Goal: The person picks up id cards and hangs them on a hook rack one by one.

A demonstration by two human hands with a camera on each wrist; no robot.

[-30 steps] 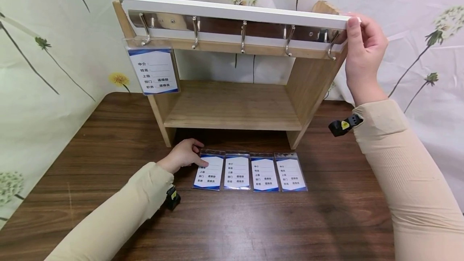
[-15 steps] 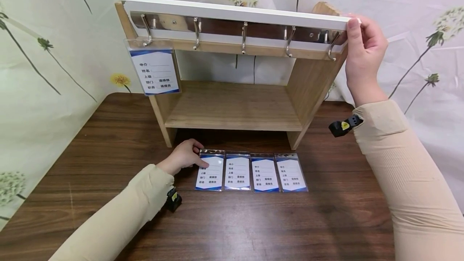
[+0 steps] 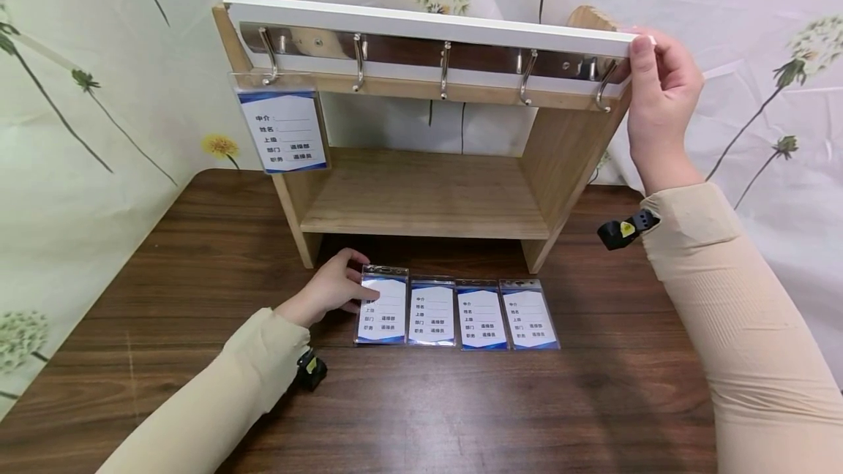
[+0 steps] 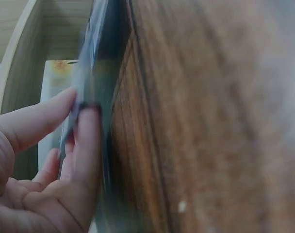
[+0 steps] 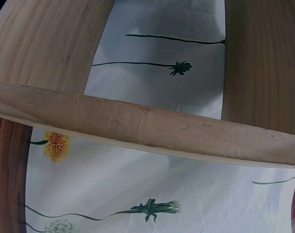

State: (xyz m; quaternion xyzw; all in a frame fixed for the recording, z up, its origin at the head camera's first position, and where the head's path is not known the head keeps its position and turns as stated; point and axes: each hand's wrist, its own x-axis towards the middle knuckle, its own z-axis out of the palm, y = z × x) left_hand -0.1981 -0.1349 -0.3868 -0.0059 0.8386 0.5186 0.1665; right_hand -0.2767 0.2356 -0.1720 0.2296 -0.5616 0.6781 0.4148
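L grip [image 3: 332, 285] is pinched down to a v thin gap, thumb one side and fingers the other of a clear-sleeved ID badge [image 3: 390, 313], got it by the upper left edge. Wrist cam's blurry there, so idk if the badge is fully off the counter [image 3: 428, 415]. Just right of that grip, three more badges [image 3: 481, 317] lie side by side in a row. Up and a bit left of it, a hung badge [image 3: 283, 130] dangles from the end hook [image 3: 270, 53] of a metal strip [image 3: 403, 46] w/ five hooks total. R grip [image 3: 665, 86] is closed around the end of the white board [image 3: 428, 18] carrying that strip, thumb up front. Wooden rack [image 3: 424, 196] stands just beyond the L grip, down + left of the R grip.
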